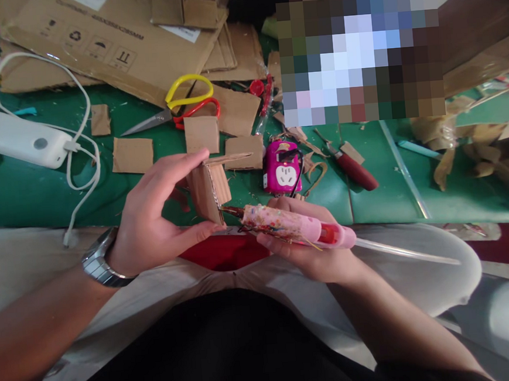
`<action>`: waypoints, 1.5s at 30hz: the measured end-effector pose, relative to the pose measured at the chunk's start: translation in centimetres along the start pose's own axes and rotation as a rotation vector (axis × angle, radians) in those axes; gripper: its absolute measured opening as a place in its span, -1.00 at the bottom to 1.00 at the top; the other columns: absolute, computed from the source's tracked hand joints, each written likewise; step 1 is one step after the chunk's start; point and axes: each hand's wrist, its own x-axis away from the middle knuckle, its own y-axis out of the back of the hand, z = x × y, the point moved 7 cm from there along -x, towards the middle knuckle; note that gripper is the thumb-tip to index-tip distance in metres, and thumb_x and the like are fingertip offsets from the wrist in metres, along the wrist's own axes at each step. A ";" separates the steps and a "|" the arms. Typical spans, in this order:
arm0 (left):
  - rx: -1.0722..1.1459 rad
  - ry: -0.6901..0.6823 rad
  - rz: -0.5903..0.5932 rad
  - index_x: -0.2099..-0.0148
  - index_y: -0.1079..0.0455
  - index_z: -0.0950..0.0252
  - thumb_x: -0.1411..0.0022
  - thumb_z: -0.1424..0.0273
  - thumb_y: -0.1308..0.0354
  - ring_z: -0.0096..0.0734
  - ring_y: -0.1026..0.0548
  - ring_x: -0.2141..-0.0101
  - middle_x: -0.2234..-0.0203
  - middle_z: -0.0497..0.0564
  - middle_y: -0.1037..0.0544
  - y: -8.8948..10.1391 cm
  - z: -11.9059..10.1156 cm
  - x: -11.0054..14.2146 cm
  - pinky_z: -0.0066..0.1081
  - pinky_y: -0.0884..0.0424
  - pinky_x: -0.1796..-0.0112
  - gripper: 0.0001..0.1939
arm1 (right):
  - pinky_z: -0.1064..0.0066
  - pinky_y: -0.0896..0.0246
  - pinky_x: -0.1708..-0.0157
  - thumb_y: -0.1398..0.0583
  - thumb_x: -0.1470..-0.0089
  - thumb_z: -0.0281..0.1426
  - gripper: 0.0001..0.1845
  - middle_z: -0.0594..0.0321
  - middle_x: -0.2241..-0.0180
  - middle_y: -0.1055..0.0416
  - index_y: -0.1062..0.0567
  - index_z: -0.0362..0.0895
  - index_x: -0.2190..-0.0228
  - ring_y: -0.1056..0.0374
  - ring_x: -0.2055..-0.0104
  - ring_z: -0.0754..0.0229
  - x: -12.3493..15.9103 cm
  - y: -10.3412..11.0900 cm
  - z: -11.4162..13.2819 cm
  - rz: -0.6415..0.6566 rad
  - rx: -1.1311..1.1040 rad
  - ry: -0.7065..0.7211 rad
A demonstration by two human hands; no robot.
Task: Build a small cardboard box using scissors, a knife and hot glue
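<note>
Between the thumb and fingers of my left hand [153,213] is a small cardboard piece [204,191], made of panels joined at an angle. My right hand [305,248] grips a pink hot glue gun [279,224] smeared with dried glue. The gun's dark nozzle is at the lower edge of the cardboard piece; whether it touches I cannot tell. A clear glue stick [409,251] sticks out of the gun's back end. Just beyond my hands, a magenta power socket [282,168] has a black plug in it.
Scissors [169,112] with yellow and red handles lie on the green table [170,188] among cut cardboard squares [132,155]. A white power bank [19,138] with a cable is at left, large cardboard [106,43] behind. To the right are a red-handled tool [352,168] and another glue stick [405,170].
</note>
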 end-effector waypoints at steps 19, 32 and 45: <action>0.022 0.030 0.000 -0.60 -0.23 -0.09 -0.28 -0.04 -0.54 0.21 -0.64 -0.21 -0.40 0.14 -0.52 0.0 0.1 0.1 -0.03 -0.82 0.17 -0.02 | 0.36 -0.20 0.48 -0.45 -0.22 -0.33 -0.66 0.31 0.47 -0.45 -0.42 -0.04 0.46 -0.33 0.46 0.22 0.2 0.0 -0.2 0.029 0.003 0.007; 0.035 0.055 -0.003 -0.60 -0.20 -0.15 -0.30 -0.09 -0.51 0.18 -0.66 -0.21 -0.47 0.09 -0.45 0.1 0.5 0.4 0.01 -0.80 0.13 -0.03 | 0.33 -0.18 0.47 -0.44 -0.24 -0.28 -0.63 0.28 0.47 -0.47 -0.40 -0.04 0.46 -0.35 0.44 0.19 0.3 0.0 -0.5 0.044 0.005 -0.004; -0.006 0.068 0.003 -0.60 -0.21 -0.05 -0.37 -0.11 -0.44 0.15 -0.70 -0.17 -0.47 -0.02 -0.45 0.2 0.6 0.3 -0.14 -0.81 0.20 -0.09 | 0.32 -0.18 0.48 -0.44 -0.23 -0.29 -0.65 0.25 0.45 -0.51 -0.42 -0.04 0.46 -0.36 0.44 0.18 0.5 0.1 -0.5 0.049 0.052 -0.007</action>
